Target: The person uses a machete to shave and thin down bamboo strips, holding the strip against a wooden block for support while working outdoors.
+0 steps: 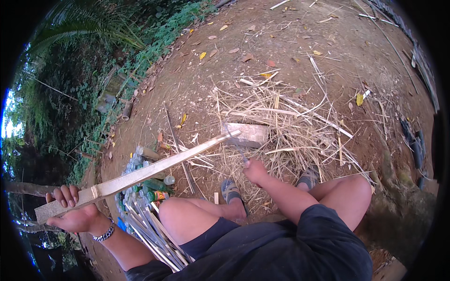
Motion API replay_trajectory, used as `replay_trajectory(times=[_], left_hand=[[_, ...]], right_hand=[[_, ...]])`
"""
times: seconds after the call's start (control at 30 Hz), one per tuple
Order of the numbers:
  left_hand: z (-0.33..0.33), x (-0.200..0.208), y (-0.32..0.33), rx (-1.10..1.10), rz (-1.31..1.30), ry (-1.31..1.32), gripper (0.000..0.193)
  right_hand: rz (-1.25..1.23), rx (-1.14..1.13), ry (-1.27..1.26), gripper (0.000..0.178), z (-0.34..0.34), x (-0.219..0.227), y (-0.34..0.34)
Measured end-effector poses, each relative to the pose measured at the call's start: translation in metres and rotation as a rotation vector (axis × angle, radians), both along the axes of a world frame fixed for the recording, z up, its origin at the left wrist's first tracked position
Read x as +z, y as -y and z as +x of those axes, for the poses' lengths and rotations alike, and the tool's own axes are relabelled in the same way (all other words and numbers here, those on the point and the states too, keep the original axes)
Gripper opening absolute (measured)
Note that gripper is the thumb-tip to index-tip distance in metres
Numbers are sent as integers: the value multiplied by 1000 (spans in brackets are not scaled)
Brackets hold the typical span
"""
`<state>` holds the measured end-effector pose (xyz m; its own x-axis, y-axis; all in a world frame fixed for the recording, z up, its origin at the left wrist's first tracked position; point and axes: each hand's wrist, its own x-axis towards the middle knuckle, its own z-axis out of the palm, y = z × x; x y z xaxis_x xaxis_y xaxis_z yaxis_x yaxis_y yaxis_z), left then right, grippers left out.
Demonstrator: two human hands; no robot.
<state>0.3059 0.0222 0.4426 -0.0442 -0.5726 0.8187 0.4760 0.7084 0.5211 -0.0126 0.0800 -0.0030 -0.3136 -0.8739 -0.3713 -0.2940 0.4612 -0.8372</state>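
My left hand (75, 213) is closed around the near end of a long split bamboo slat (145, 174), which has a raised node close to my fingers. The slat slants up to the right, and its thin far end overlaps the left side of a wooden block (253, 132) on the ground. In my right fist (255, 172) is the handle of a knife (241, 152). Its narrow grey blade points up and left and crosses the slat's tip at the block. Whether the edge touches or bites into the bamboo cannot be made out.
Shavings and thin strips (295, 124) are heaped around the block. Beside my left leg lie a bundle of cut strips (152, 232) and several bottles (154, 184). A dark stick (176, 140) lies left of the block. Green plants (154, 42) border the dirt; a tree root (389, 164) rises right.
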Motion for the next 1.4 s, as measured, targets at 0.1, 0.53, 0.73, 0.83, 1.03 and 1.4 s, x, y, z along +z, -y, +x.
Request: replay_trajectory(times=[0.1, 0.53, 0.73, 0.83, 1.03, 1.4], left_hand=[[-8, -15, -2, 40, 31, -83, 68], [-20, -18, -17, 257, 161, -128, 62], [-28, -7, -29, 188, 59, -91, 57], [-38, -4, -27, 78, 63, -55, 57], [-27, 4, -20, 133, 56, -47, 52], [-29, 7, -3, 74, 58, 32, 56]], right_hand=[[-91, 111, -24, 27, 22, 60, -5], [-129, 221, -192, 22, 22, 79, 1], [-443, 504, -68, 20, 56, 171, -8], [14, 205, -118, 23, -2, 22, 15], [-115, 412, -70, 22, 44, 146, 6], [-69, 305, -159, 25, 0, 54, 22]])
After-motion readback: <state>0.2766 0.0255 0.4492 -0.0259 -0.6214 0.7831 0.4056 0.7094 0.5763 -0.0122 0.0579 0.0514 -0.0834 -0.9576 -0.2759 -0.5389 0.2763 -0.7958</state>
